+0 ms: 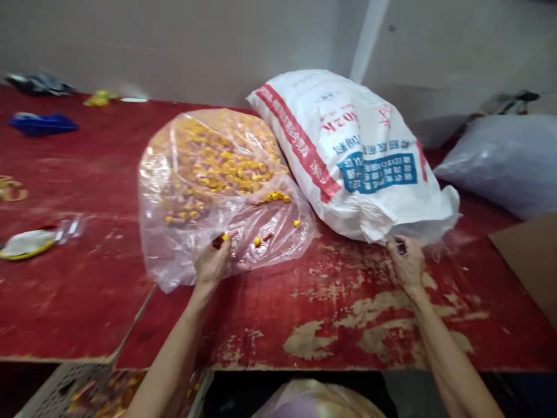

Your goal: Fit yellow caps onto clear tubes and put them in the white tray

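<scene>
My left hand [213, 261] is at the front of a clear plastic bag [174, 273], its fingers closed on a small yellow-headed piece [225, 237] with a pinkish stem. Something dark also shows at those fingertips. Many similar yellow-and-pink pieces [230, 168] fill the back of the bag, and a loose one [258, 241] lies near its mouth. My right hand [409, 262] is closed at the front edge of a full white woven sack [374, 122] with red and blue print. A small dark thing shows among its fingers, too blurred to name.
The red table [96, 290] has worn patches in front. A perforated crate [56, 389] with more pieces stands below its edge. At left are a blue object [42, 123] and a yellow-rimmed item [28, 244]. A filled translucent bag [509, 157] and cardboard [531, 267] are at right.
</scene>
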A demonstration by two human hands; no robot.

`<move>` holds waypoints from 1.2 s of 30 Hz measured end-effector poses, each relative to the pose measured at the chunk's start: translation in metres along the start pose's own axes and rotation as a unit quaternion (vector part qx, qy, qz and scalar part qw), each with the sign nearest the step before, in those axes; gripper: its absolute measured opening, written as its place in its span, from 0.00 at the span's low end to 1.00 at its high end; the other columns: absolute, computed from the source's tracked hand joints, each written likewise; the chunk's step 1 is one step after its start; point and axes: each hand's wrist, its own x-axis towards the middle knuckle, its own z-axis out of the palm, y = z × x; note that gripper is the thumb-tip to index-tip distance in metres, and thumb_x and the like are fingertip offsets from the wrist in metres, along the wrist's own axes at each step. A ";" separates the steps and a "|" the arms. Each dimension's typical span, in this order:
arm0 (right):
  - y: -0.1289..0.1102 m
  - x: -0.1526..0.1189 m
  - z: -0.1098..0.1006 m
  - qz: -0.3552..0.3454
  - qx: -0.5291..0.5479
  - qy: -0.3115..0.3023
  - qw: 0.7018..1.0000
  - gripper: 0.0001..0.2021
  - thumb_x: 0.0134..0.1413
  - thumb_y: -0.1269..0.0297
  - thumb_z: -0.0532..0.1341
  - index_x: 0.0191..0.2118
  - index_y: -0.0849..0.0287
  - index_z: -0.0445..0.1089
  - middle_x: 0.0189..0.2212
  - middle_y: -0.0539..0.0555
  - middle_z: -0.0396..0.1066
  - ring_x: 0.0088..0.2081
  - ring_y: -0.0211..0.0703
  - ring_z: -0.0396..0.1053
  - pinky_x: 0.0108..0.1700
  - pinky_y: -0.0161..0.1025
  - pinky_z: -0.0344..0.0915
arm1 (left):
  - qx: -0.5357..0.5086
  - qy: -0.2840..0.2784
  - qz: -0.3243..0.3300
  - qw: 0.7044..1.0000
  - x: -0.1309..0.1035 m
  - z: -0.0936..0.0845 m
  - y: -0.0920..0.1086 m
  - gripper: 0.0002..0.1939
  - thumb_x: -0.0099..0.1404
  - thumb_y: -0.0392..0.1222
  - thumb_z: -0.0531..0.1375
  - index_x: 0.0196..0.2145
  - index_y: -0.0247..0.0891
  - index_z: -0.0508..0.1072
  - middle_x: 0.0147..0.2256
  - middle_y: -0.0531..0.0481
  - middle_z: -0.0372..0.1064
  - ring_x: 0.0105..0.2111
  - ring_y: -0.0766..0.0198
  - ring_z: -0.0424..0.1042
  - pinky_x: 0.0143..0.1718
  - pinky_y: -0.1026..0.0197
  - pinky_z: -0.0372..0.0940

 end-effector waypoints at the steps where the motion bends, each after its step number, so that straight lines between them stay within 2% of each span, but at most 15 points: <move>1: -0.003 -0.014 -0.006 0.006 0.058 -0.034 0.998 0.24 0.52 0.48 0.54 0.45 0.64 0.68 0.39 0.61 0.69 0.40 0.49 0.66 0.43 0.46 0.64 | -0.039 -0.008 -0.005 0.999 -0.014 0.008 0.004 0.14 0.55 0.51 0.60 0.34 0.39 0.71 0.29 0.51 0.70 0.32 0.59 0.70 0.32 0.58 0.67; 3: -0.016 -0.039 -0.016 -0.006 0.164 -0.126 0.978 0.22 0.54 0.50 0.56 0.47 0.62 0.68 0.42 0.59 0.70 0.42 0.47 0.68 0.44 0.43 0.65 | -0.155 -0.054 -0.027 0.986 -0.049 0.027 0.019 0.15 0.53 0.51 0.63 0.34 0.38 0.71 0.31 0.51 0.71 0.31 0.63 0.70 0.31 0.62 0.66; 5: -0.034 -0.059 -0.023 -0.052 0.203 -0.209 0.955 0.18 0.56 0.53 0.58 0.48 0.59 0.69 0.45 0.58 0.69 0.46 0.47 0.67 0.48 0.43 0.63 | -0.262 -0.135 -0.054 0.954 -0.083 0.048 0.037 0.15 0.52 0.49 0.65 0.34 0.37 0.72 0.31 0.50 0.71 0.30 0.65 0.69 0.31 0.64 0.65; 8: -0.061 -0.078 -0.028 -0.138 0.223 -0.292 0.920 0.14 0.60 0.58 0.56 0.49 0.56 0.68 0.45 0.56 0.68 0.47 0.45 0.66 0.48 0.41 0.63 | -0.323 -0.228 -0.067 0.916 -0.120 0.076 0.057 0.13 0.53 0.45 0.65 0.34 0.36 0.75 0.31 0.50 0.71 0.30 0.67 0.69 0.32 0.65 0.64; 12: -0.086 -0.092 -0.022 -0.208 0.217 -0.343 0.890 0.13 0.62 0.61 0.55 0.50 0.55 0.66 0.40 0.55 0.67 0.41 0.42 0.66 0.42 0.38 0.64 | -0.315 -0.242 -0.021 0.917 -0.147 0.097 0.063 0.10 0.53 0.42 0.65 0.35 0.37 0.79 0.32 0.49 0.71 0.34 0.64 0.69 0.38 0.63 0.64; 16: -0.093 -0.103 -0.008 -0.214 0.214 -0.345 0.888 0.11 0.62 0.61 0.54 0.47 0.57 0.66 0.35 0.55 0.66 0.35 0.41 0.65 0.36 0.37 0.63 | -0.289 -0.220 -0.007 0.932 -0.168 0.098 0.059 0.13 0.59 0.46 0.62 0.40 0.39 0.79 0.33 0.49 0.70 0.36 0.64 0.69 0.41 0.61 0.62; 20: -0.093 -0.118 0.002 -0.175 0.262 -0.347 0.883 0.10 0.62 0.61 0.54 0.45 0.58 0.66 0.36 0.54 0.68 0.35 0.41 0.67 0.34 0.36 0.64 | -0.271 -0.223 -0.009 0.936 -0.171 0.094 0.056 0.18 0.60 0.54 0.59 0.33 0.36 0.79 0.30 0.49 0.68 0.34 0.64 0.67 0.41 0.61 0.61; 22: -0.097 -0.127 0.004 -0.185 0.282 -0.364 0.868 0.10 0.62 0.61 0.54 0.46 0.58 0.65 0.37 0.54 0.68 0.35 0.41 0.67 0.35 0.35 0.65 | -0.289 -0.244 -0.073 0.923 -0.163 0.095 0.055 0.24 0.60 0.60 0.56 0.28 0.35 0.76 0.28 0.49 0.68 0.32 0.64 0.67 0.38 0.61 0.62; 24: -0.104 -0.135 0.004 -0.238 0.280 -0.379 0.849 0.10 0.62 0.62 0.54 0.47 0.58 0.65 0.38 0.55 0.68 0.37 0.42 0.68 0.38 0.37 0.66 | -0.342 -0.267 -0.189 0.881 -0.155 0.098 0.053 0.30 0.60 0.67 0.51 0.29 0.35 0.74 0.27 0.48 0.68 0.28 0.65 0.66 0.33 0.62 0.62; 26: -0.112 -0.142 0.004 -0.299 0.266 -0.381 0.834 0.11 0.62 0.65 0.53 0.49 0.57 0.63 0.40 0.57 0.68 0.41 0.44 0.68 0.42 0.40 0.67 | -0.404 -0.298 -0.280 0.819 -0.151 0.102 0.049 0.35 0.59 0.71 0.46 0.31 0.34 0.73 0.27 0.47 0.69 0.25 0.66 0.66 0.29 0.63 0.61; 27: -0.115 -0.144 0.004 -0.321 0.261 -0.381 0.827 0.11 0.62 0.66 0.53 0.49 0.57 0.63 0.42 0.57 0.68 0.43 0.45 0.68 0.44 0.41 0.66 | -0.424 -0.316 -0.302 0.793 -0.150 0.104 0.047 0.37 0.58 0.72 0.45 0.31 0.34 0.73 0.27 0.47 0.69 0.25 0.67 0.66 0.29 0.64 0.61; 29: -0.119 -0.146 0.006 -0.353 0.254 -0.397 0.808 0.12 0.62 0.68 0.52 0.50 0.57 0.62 0.42 0.57 0.68 0.44 0.45 0.68 0.45 0.41 0.67 | -0.440 -0.340 -0.314 0.769 -0.153 0.105 0.044 0.39 0.57 0.74 0.42 0.31 0.33 0.73 0.28 0.46 0.69 0.25 0.67 0.66 0.28 0.65 0.60; 32: -0.121 -0.147 0.009 -0.386 0.245 -0.425 0.782 0.12 0.62 0.68 0.53 0.50 0.58 0.62 0.41 0.57 0.69 0.42 0.45 0.68 0.43 0.40 0.68 | -0.435 -0.368 -0.313 0.760 -0.160 0.105 0.043 0.41 0.57 0.74 0.40 0.31 0.33 0.73 0.27 0.47 0.68 0.24 0.68 0.65 0.26 0.66 0.58; 34: -0.122 -0.148 0.011 -0.398 0.242 -0.409 0.784 0.12 0.62 0.68 0.52 0.51 0.58 0.61 0.41 0.58 0.69 0.42 0.44 0.69 0.42 0.40 0.68 | -0.426 -0.378 -0.305 0.763 -0.162 0.105 0.044 0.42 0.57 0.75 0.38 0.33 0.33 0.73 0.28 0.47 0.67 0.23 0.68 0.64 0.23 0.67 0.57; 36: -0.123 -0.149 0.012 -0.411 0.242 -0.385 0.790 0.13 0.62 0.69 0.52 0.52 0.59 0.60 0.42 0.58 0.69 0.42 0.45 0.69 0.42 0.39 0.68 | -0.406 -0.364 -0.299 0.783 -0.162 0.103 0.046 0.43 0.58 0.74 0.36 0.34 0.32 0.73 0.28 0.47 0.67 0.23 0.69 0.63 0.22 0.67 0.56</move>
